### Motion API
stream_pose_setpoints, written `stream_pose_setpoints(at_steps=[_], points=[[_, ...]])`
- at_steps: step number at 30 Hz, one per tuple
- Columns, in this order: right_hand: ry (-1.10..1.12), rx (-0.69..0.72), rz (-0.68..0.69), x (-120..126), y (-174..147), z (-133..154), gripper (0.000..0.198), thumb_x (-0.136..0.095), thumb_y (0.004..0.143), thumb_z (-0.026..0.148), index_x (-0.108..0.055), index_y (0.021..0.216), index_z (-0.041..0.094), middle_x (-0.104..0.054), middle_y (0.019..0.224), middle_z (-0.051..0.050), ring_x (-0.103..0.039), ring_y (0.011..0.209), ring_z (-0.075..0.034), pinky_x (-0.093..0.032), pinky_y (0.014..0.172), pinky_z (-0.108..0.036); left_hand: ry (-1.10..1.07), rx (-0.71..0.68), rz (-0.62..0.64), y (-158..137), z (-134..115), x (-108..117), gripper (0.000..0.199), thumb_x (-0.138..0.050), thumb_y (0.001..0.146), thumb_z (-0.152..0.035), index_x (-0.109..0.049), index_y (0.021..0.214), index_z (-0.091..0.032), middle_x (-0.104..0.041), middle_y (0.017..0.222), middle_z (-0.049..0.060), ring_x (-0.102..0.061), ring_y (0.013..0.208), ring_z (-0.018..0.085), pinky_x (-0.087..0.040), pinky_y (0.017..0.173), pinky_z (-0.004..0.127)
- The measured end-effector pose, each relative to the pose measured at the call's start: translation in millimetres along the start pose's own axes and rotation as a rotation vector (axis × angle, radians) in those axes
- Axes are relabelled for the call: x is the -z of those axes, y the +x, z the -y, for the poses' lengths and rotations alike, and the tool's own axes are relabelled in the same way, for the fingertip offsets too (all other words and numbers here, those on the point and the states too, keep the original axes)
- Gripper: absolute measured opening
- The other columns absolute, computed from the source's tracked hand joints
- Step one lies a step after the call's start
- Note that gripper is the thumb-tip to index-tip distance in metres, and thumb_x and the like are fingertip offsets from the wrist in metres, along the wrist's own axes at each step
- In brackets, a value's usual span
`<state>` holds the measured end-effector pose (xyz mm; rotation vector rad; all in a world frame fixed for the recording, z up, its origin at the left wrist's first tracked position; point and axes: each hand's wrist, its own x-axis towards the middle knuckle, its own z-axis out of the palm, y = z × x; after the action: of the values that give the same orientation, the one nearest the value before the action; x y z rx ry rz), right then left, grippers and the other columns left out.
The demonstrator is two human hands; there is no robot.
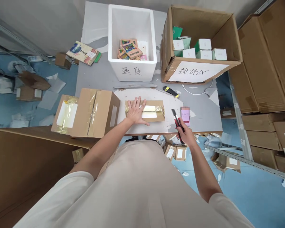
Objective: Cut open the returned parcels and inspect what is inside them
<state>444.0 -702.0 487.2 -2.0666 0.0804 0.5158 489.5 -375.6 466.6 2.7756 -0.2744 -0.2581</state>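
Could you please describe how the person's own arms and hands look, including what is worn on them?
Short, loose, off-white fabric sleeves leave both forearms bare. The left hand and the right hand wear no gloves, and no watch shows.

Peering forward and down from head height, over the shirt (140, 183), onto the nearby table (92, 76), catching floor (263, 194) either side!

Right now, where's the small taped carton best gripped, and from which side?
The small taped carton is probably best gripped across its narrow width, from above, pinching the near and far long sides: it lies flat, long sides running left to right. The left hand spreads over its left part.
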Motion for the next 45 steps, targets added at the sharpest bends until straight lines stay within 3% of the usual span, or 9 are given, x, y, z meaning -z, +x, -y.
stream_pose_setpoints(at_steps=[4,7,11,14,24,30,35,40,45], points=[[0.346,-0.010,-0.127,-21,23,-10,0.097,-0.069,0.073,0.048,-0.017,0.152,0.029,-0.069,0.101,-0.003,-0.057,0.049,-0.010,-0.051,0.048,-0.028,-0.099,0.107,-0.231,-30,4,-1,0.115,-0.065,0.065,-0.072,-0.015,0.153,-0.017,0.000,0.160,0.020,0.003,0.146,0.044,0.008,0.111,0.066],[0.494,-0.044,-0.070,-57,49,-11,0.092,-0.080,0.055,0.042,-0.040,0.135,0.024,-0.068,0.085,0.002,-0.054,0.046,-0.009,-0.050,0.045,-0.027,-0.357,0.313,-0.443,-70,14,-23,0.125,-0.076,0.059,-0.063,-0.010,0.153,-0.013,-0.001,0.160,0.022,-0.003,0.147,0.040,-0.011,0.118,0.056],[0.546,-0.094,-0.070,-87,62,-2,0.067,-0.082,0.050,0.041,-0.047,0.103,0.021,-0.055,0.057,0.011,-0.051,0.040,-0.010,-0.044,0.040,-0.024,-0.839,0.488,-0.418,-101,28,-59,0.093,-0.076,0.067,-0.048,-0.035,0.145,-0.018,-0.049,0.140,0.018,-0.049,0.129,0.031,-0.044,0.105,0.047],[0.537,-0.035,-0.155,-81,62,10,0.053,-0.079,0.056,0.043,-0.046,0.093,0.022,-0.058,0.062,0.009,-0.051,0.041,-0.008,-0.043,0.039,-0.022,-0.940,0.479,-0.467,-99,30,-59,0.060,-0.064,0.079,-0.042,-0.054,0.131,-0.015,-0.065,0.121,0.013,-0.063,0.110,0.024,-0.053,0.093,0.040],[0.298,-0.051,-0.148,-65,97,23,0.044,-0.077,0.061,0.049,-0.049,0.079,0.020,-0.057,0.056,0.005,-0.049,0.042,-0.009,-0.042,0.039,-0.023,-0.590,0.671,-0.319,-53,38,-18,0.037,-0.057,0.084,-0.044,-0.076,0.095,-0.015,-0.075,0.092,0.012,-0.069,0.089,0.027,-0.051,0.082,0.036],[0.383,-0.058,-0.100,-69,86,11,0.042,-0.073,0.064,0.049,-0.049,0.083,0.021,-0.057,0.060,0.006,-0.051,0.047,-0.010,-0.046,0.046,-0.025,-0.627,0.628,-0.290,-53,48,-28,0.039,-0.054,0.085,-0.041,-0.073,0.106,-0.014,-0.073,0.107,0.012,-0.068,0.096,0.026,-0.051,0.088,0.037],[0.503,-0.060,-0.058,-74,44,-22,0.038,-0.070,0.063,0.036,-0.053,0.093,0.020,-0.061,0.064,0.005,-0.053,0.049,-0.011,-0.044,0.047,-0.025,-0.891,0.578,-0.311,-93,59,-63,0.046,-0.044,0.085,-0.030,-0.064,0.122,-0.010,-0.066,0.123,0.013,-0.064,0.111,0.024,-0.048,0.100,0.040],[0.526,-0.164,-0.055,-102,12,-54,0.046,-0.071,0.057,0.029,-0.052,0.099,0.021,-0.055,0.059,0.009,-0.050,0.046,-0.011,-0.041,0.045,-0.025,-1.085,0.447,-0.200,-126,59,-99,0.066,-0.061,0.070,-0.029,-0.055,0.133,-0.011,-0.057,0.136,0.012,-0.052,0.128,0.026,-0.037,0.112,0.042],[0.424,-0.108,-0.199,-104,17,-37,0.040,-0.075,0.061,0.043,-0.051,0.085,0.021,-0.054,0.060,0.006,-0.049,0.050,-0.012,-0.042,0.049,-0.026,-1.032,0.471,-0.327,-123,45,-81,0.059,-0.063,0.074,-0.044,-0.063,0.124,-0.011,-0.065,0.124,0.011,-0.062,0.114,0.026,-0.049,0.101,0.040]])
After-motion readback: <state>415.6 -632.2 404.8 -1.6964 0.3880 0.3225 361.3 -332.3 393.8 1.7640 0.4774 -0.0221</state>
